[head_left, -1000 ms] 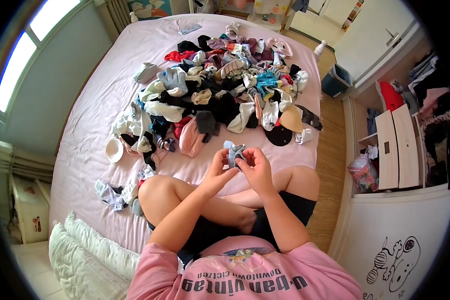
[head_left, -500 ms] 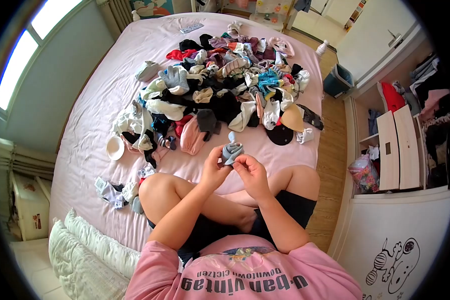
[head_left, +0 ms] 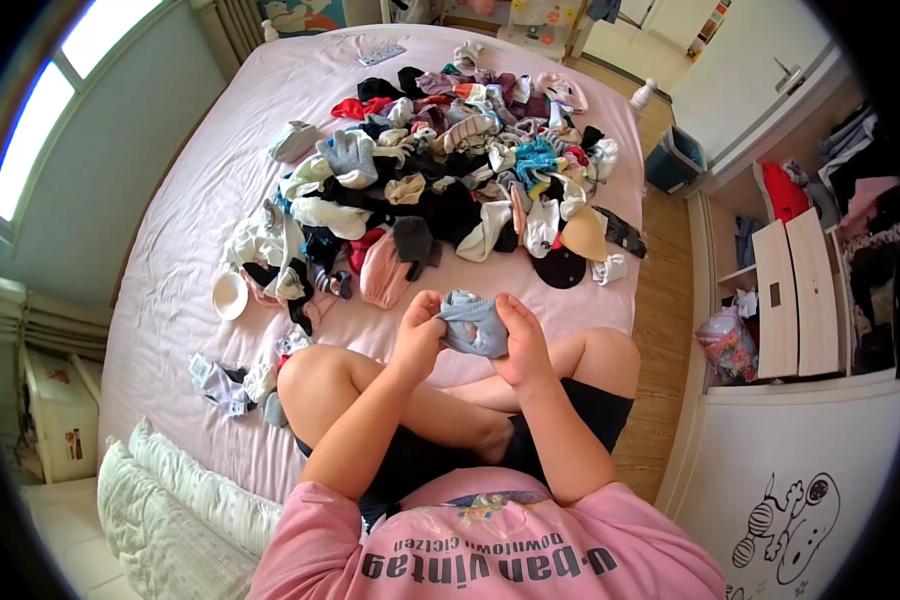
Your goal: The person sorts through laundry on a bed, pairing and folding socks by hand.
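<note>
Cloth (head_left: 473,325), grey-blue, is spread wide just below the centre of the frame, whereas half a second earlier it was bunched into a compact roll. One such piece is held; one white bowl (head_left: 230,296) is seen at centre left, two pillows (head_left: 155,525) at lower left, one clothing heap (head_left: 440,205) at upper centre. The cloth's opposite edges are gripped by the left hand (head_left: 419,335) and right hand (head_left: 522,345), fingers curled closed.

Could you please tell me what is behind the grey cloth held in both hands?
Pink bedsheet shows beyond the grey cloth between left hand and right hand; what lies directly behind it is covered.
</note>
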`<state>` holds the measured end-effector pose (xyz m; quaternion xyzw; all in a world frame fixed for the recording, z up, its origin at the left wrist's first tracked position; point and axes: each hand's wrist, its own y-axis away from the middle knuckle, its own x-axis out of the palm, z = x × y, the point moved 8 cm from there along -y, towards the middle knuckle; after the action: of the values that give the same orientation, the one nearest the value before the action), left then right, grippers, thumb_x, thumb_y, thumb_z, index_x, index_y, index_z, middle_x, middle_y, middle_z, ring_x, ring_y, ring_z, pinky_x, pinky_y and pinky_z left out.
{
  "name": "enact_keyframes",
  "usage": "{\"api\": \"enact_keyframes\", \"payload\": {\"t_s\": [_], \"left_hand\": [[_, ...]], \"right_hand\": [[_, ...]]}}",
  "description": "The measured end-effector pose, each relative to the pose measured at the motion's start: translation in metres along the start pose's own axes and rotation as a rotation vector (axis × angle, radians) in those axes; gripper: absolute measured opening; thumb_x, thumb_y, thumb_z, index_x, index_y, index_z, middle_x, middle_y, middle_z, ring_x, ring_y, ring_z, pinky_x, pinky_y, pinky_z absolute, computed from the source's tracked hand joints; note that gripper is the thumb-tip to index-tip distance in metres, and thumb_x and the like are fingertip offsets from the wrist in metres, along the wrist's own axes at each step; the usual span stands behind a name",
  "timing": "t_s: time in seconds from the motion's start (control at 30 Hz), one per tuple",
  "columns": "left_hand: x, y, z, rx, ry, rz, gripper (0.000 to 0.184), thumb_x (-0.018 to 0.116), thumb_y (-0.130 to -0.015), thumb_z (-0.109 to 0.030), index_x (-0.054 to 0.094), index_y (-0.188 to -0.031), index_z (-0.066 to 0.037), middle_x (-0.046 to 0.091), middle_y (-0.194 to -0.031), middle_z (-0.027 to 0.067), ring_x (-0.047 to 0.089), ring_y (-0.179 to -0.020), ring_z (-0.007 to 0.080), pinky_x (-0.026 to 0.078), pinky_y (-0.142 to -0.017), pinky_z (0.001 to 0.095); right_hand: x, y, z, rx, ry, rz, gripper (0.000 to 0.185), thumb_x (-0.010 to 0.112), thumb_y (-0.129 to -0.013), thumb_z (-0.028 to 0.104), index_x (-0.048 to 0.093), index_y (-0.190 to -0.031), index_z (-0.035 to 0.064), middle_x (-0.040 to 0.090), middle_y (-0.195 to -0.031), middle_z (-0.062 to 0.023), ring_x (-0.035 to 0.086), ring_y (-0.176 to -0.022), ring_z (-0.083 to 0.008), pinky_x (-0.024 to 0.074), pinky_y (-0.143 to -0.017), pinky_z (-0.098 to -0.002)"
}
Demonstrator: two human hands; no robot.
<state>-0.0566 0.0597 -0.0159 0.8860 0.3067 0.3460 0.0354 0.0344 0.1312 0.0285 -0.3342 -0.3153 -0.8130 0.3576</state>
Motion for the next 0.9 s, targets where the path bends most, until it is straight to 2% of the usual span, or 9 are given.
{"api": "enact_keyframes", "payload": {"t_s": [0.1,0.17,0.3,0.43,0.53,0.63,0.73,0.83,0.9], "left_hand": [[0.003,0.0,-0.004,0.014,0.207,0.005,0.029,0.036,-0.067,0.013,0.047,-0.088,-0.004,0.056,-0.088,0.0078,0.058,-0.073,0.0162,0.05,-0.061,0.0273],[0.004,0.0,-0.001,-0.018,0.231,0.055,0.025,0.038,-0.07,0.012,0.048,-0.087,-0.004,0.057,-0.085,0.0071,0.058,-0.072,0.016,0.05,-0.062,0.0271],[0.006,0.004,0.014,-0.155,0.24,0.136,0.018,0.044,-0.075,0.008,0.052,-0.086,-0.004,0.058,-0.083,0.0066,0.059,-0.071,0.0155,0.05,-0.063,0.0272],[0.037,0.025,0.012,-0.29,0.267,0.275,0.027,0.05,-0.075,0.003,0.054,-0.101,-0.001,0.06,-0.089,0.0087,0.06,-0.072,0.0138,0.049,-0.064,0.026],[0.035,0.027,0.01,-0.301,0.265,0.369,0.033,0.053,-0.074,-0.001,0.051,-0.107,0.0,0.06,-0.09,0.0079,0.059,-0.071,0.013,0.048,-0.057,0.0238],[0.053,0.046,0.0,-0.498,0.404,0.628,0.036,0.058,-0.077,-0.011,0.048,-0.11,0.0,0.059,-0.088,0.0062,0.057,-0.065,0.0114,0.043,-0.049,0.021],[0.053,0.046,-0.003,-0.332,0.07,0.631,0.04,0.059,-0.08,-0.023,0.046,-0.112,-0.003,0.057,-0.083,0.002,0.055,-0.063,0.0093,0.035,-0.042,0.0173],[0.052,0.044,0.003,-0.29,0.096,0.583,0.049,0.06,-0.08,-0.031,0.041,-0.118,-0.007,0.056,-0.083,0.0015,0.055,-0.061,0.0095,0.034,-0.04,0.0177],[0.055,0.05,0.001,-0.35,0.218,0.608,0.049,0.059,-0.081,-0.029,0.039,-0.121,-0.009,0.056,-0.084,0.0019,0.055,-0.063,0.0096,0.036,-0.04,0.0182]], "right_hand": [[-0.002,-0.003,-0.005,0.013,-0.032,-0.028,0.011,0.048,-0.088,0.018,0.053,-0.088,0.0074,0.056,-0.081,-0.0014,0.055,-0.075,-0.0118,0.0466,-0.068,-0.0263],[-0.001,-0.002,-0.003,-0.02,-0.029,-0.098,0.012,0.048,-0.088,0.018,0.052,-0.088,0.0068,0.056,-0.08,-0.0016,0.055,-0.072,-0.0105,0.0469,-0.066,-0.0251],[-0.001,-0.002,0.003,-0.057,0.026,-0.084,0.011,0.048,-0.088,0.018,0.052,-0.086,0.0073,0.055,-0.077,-0.0006,0.055,-0.069,-0.0099,0.0461,-0.063,-0.0243],[0.002,-0.004,0.007,-0.036,0.106,-0.069,0.011,0.048,-0.088,0.018,0.052,-0.084,0.0084,0.053,-0.072,0.0004,0.052,-0.064,-0.0088,0.0444,-0.06,-0.0231],[0.004,-0.004,0.003,-0.013,0.136,-0.063,0.011,0.048,-0.088,0.019,0.052,-0.084,0.009,0.051,-0.07,0.0009,0.05,-0.062,-0.008,0.0432,-0.058,-0.0217],[0.001,0.001,0.0,0.02,0.16,-0.08,0.011,0.049,-0.088,0.019,0.051,-0.085,0.0088,0.051,-0.07,0.0013,0.05,-0.061,-0.0068,0.0425,-0.056,-0.0203],[-0.005,0.001,-0.003,0.004,0.19,-0.091,0.01,0.05,-0.087,0.019,0.051,-0.086,0.0088,0.051,-0.07,0.0021,0.049,-0.061,-0.0056,0.0418,-0.055,-0.019],[-0.008,0.001,-0.006,0.011,0.198,-0.052,0.009,0.051,-0.087,0.018,0.05,-0.085,0.0088,0.051,-0.071,0.0019,0.049,-0.061,-0.005,0.0419,-0.055,-0.0185],[-0.001,0.001,-0.008,0.045,0.18,0.011,0.01,0.051,-0.087,0.018,0.05,-0.085,0.0087,0.051,-0.072,0.0016,0.05,-0.062,-0.0049,0.042,-0.055,-0.0182]]}}
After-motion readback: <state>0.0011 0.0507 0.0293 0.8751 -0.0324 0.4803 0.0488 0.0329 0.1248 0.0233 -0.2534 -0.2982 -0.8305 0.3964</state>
